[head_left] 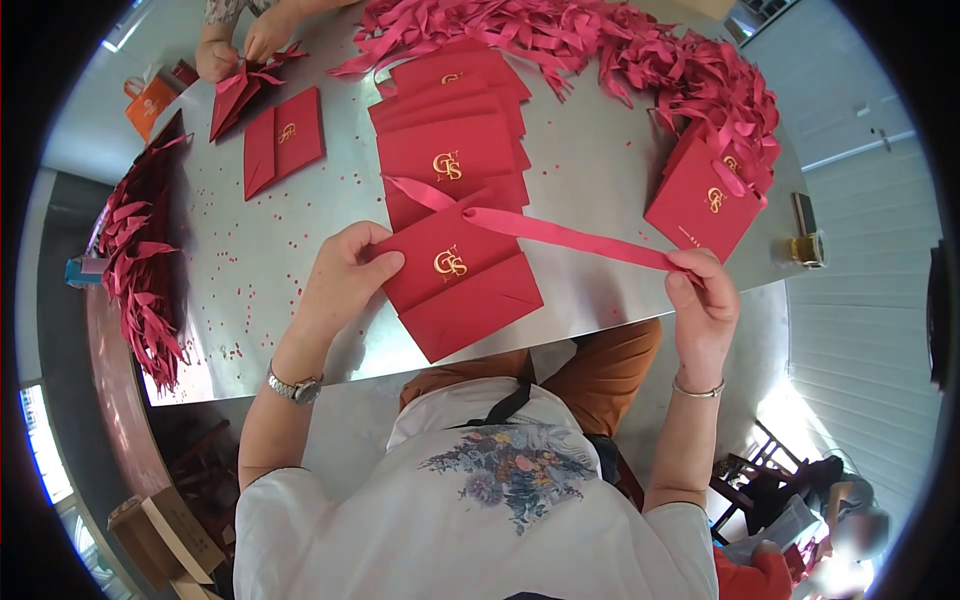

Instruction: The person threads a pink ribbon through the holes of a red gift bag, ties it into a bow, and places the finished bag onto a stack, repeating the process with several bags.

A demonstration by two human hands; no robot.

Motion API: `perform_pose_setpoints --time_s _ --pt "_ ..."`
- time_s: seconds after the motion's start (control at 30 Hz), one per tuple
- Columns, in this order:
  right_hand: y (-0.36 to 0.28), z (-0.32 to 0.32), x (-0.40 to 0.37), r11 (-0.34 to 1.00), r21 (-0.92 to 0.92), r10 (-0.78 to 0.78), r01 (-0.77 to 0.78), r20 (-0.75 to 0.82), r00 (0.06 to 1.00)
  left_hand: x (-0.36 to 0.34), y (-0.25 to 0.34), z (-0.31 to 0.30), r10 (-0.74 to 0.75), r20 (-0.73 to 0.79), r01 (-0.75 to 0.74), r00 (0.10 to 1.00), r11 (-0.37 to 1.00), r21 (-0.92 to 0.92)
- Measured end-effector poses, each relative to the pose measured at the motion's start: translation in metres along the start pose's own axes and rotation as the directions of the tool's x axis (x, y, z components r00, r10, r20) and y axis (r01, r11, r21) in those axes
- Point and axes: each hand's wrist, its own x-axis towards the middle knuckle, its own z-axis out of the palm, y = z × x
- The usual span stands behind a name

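So the left hand is gripping the left edge of a flat red gift bag between thumb and fingers, and the right hand is pinching the end of a pink ribbon that's running through the bag's top and stretching off to the right. The bag is lying near the middle of the front edge of a shiny metal counter, overlapping a fanned stack of matching bags with gold lettering. Tiny red dots are littering the surface, mostly toward the left side. A huge tangle of pink ribbons is covering the back edge and spilling down the right, just above more red bags. A glass of yellowish liquid is standing by the right edge, and a row of ribboned bags is lining the left one. At the back left corner a co-worker's hands are handling another bag, with a folded bag lying nearby. Around the room, pale ribbed wall panels are rising on the right, and an open cardboard box is sitting lower left.
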Motion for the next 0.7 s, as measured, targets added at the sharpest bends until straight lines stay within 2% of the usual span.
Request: perform_pose_setpoints --time_s 0.03,0.1,0.13,0.2,0.23,0.3,0.33,0.4,0.43,0.5,0.53,0.57,0.6,0.63,0.67,0.7 --pt "0.003 0.0 -0.002 1.0 -0.006 -0.001 0.001 -0.001 1.0 0.0 0.0 0.001 0.008 -0.004 -0.008 1.0 1.0 0.005" --pt "0.008 0.003 -0.005 0.964 0.266 -0.024 0.032 -0.033 0.999 0.001 0.001 0.001 0.011 0.002 -0.011 1.0 1.0 0.014" --pt "0.007 0.004 -0.004 0.965 0.259 -0.025 0.033 -0.036 0.999 0.001 0.001 0.002 0.01 0.006 -0.01 1.0 0.999 0.03" --pt "0.007 0.011 0.0 0.813 0.578 -0.104 0.066 0.032 0.994 0.003 0.002 0.006 0.012 0.012 -0.012 1.0 1.0 0.009" --pt "0.007 0.013 0.004 0.811 0.582 -0.102 0.061 0.038 0.994 0.002 0.003 0.007 0.007 0.009 -0.007 1.0 1.0 -0.008" --pt "0.004 0.024 0.017 0.789 0.532 -0.359 0.307 -0.008 0.933 0.005 -0.002 0.011 0.063 0.017 -0.063 0.998 0.998 -0.01" --pt "-0.005 0.035 0.015 0.802 0.527 -0.277 0.282 -0.091 0.957 0.006 -0.002 0.012 0.059 0.017 -0.059 0.998 0.998 -0.001" --pt "-0.021 0.047 0.013 0.783 0.564 -0.26 0.262 -0.087 0.962 0.008 0.003 0.014 0.006 0.046 -0.008 0.999 0.999 0.039" --pt "-0.029 0.047 0.011 0.726 0.669 -0.23 0.16 0.017 0.973 0.01 0.001 0.016 0.009 0.064 -0.009 0.998 1.0 0.002" --pt "-0.037 0.057 0.004 0.848 0.52 -0.188 0.099 0.121 0.975 0.011 0.005 0.02 0.0 0.063 0.0 0.998 1.0 -0.002" --pt "-0.045 0.072 0.002 0.933 0.355 -0.131 0.067 0.159 0.979 0.011 0.006 0.024 -0.001 0.074 0.001 0.997 1.0 -0.008" --pt "-0.048 0.083 0.007 0.984 0.086 -0.177 0.157 0.325 0.929 0.011 0.005 0.027 -0.047 0.079 0.051 0.996 0.997 -0.056" --pt "-0.042 0.097 0.003 0.999 0.011 -0.034 0.032 0.382 0.924 0.012 0.006 0.03 -0.054 0.082 0.059 0.995 0.996 -0.061" --pt "-0.034 0.113 -0.005 0.987 -0.023 0.156 -0.157 0.334 0.93 0.012 0.007 0.032 -0.063 0.099 0.07 0.993 0.995 -0.068" --pt "-0.02 0.125 -0.01 0.992 -0.115 0.094 -0.061 0.313 0.945 0.012 0.009 0.033 -0.072 0.115 0.081 0.991 0.994 -0.074" --pt "-0.007 0.133 -0.014 0.985 -0.165 0.092 -0.043 0.305 0.948 0.012 0.012 0.034 -0.081 0.115 0.09 0.99 0.993 -0.076"
